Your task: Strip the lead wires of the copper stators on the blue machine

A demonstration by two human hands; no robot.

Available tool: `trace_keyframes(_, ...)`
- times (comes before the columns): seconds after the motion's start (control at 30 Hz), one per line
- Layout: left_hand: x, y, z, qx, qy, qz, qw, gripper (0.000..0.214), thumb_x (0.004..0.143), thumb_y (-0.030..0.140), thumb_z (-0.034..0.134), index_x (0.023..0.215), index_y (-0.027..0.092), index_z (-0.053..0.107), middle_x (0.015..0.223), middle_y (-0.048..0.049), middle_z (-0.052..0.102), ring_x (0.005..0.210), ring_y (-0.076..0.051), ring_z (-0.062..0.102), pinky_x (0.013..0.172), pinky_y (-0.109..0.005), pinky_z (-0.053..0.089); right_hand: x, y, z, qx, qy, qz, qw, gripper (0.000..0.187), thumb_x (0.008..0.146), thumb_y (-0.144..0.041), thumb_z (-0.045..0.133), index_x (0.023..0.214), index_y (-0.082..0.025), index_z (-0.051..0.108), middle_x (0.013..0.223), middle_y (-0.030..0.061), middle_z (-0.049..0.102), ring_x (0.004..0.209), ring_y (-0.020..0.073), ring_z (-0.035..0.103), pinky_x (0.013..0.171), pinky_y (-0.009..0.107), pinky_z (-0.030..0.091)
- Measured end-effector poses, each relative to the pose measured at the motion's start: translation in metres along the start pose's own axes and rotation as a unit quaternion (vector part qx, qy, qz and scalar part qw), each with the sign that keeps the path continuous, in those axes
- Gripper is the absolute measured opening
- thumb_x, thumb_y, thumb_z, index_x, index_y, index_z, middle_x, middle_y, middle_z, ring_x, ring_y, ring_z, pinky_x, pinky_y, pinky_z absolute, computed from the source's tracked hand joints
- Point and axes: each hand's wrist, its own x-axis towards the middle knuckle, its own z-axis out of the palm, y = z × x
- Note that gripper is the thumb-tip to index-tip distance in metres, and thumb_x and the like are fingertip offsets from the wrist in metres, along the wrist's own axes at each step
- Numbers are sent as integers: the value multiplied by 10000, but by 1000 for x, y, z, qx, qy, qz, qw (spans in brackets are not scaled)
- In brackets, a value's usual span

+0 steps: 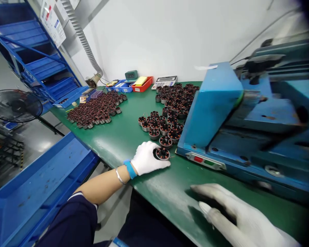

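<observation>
My left hand (146,159), in a white glove with a blue wristband, is curled round a small round copper-wound stator (162,153) that rests on the green table (123,137). That stator lies at the near end of a cluster of like stators (161,125). My right hand (234,216), also gloved, hovers low over the table near its front edge, fingers stretched out toward the left with nothing in them. It is partly blurred.
A blue press machine (247,120) with red and green buttons (203,160) fills the right. More stators (96,109) lie spread at the far left. Small bins (141,85), a calculator (164,81) and a clock (131,74) line the wall. Blue shelving (41,68) and a fan (14,104) stand left.
</observation>
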Motion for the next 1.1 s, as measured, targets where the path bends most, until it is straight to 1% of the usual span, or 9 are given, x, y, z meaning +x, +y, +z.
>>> trace_keyframes(0.13,-26,8,-9,-14,-76,75,994,928,406,560,935,1187,169,619,1122,-116,630,1026,-346,639,945,-521,560,10,-4,3,-83,33,-3,996,523,894,-466,490,1401,-357,563,1419,41,603,1139,357,674,665,464,632)
trace_keyframes(0.2,-33,12,-10,-40,-135,150,979,1027,452,476,934,1348,186,524,1267,-137,574,1096,-329,637,994,-485,554,14,-6,10,-96,81,-31,992,621,824,-385,554,1442,-336,521,1447,45,579,1182,359,648,704,462,632)
trace_keyframes(0.3,-36,20,-4,-57,-190,219,955,649,616,408,865,1181,196,627,1165,-100,610,1045,-270,662,970,-396,565,15,-11,22,-84,87,-116,986,663,773,-240,564,1434,-262,526,1415,78,598,1226,322,615,857,430,601)
trace_keyframes(0.4,-35,29,7,-40,-182,194,963,430,633,456,852,931,206,667,961,-49,626,888,-233,666,844,-358,584,14,-15,25,-88,66,-154,982,514,827,-144,506,1324,-222,609,1254,93,671,1103,282,655,845,389,562)
trace_keyframes(0.6,-40,41,13,-37,-158,177,971,286,629,410,841,721,226,641,801,-17,623,810,-211,643,750,-320,571,13,-17,-3,-167,28,-81,982,168,828,-180,578,877,-266,713,811,14,665,725,232,647,593,333,408)
trace_keyframes(0.73,-43,37,16,-68,-121,171,975,339,560,374,887,773,226,669,896,-23,653,856,-217,659,807,-334,586,9,-6,-22,-160,98,-46,981,122,800,-239,569,762,-263,683,767,11,670,653,230,622,547,333,374)
trace_keyframes(0.87,-44,37,18,-67,-106,171,977,357,574,413,877,804,219,685,886,-34,650,833,-220,654,788,-345,583,11,-7,-17,-119,151,-155,969,267,819,-256,563,1039,-205,706,1035,87,704,904,292,655,777,421,513)
trace_keyframes(0.97,-44,44,17,-49,-110,163,979,292,620,423,844,715,217,660,800,-27,634,781,-209,636,751,-337,566,18,-12,-6,-137,94,-248,954,167,860,-187,537,896,-184,701,887,90,676,866,277,634,1039,538,424)
trace_keyframes(1.1,-45,52,17,-43,-120,164,978,316,583,426,867,688,228,643,774,-12,638,756,-212,626,752,-358,555,19,1,-18,-121,90,-240,959,204,902,-216,506,792,-221,678,821,65,668,825,263,634,1013,534,440)
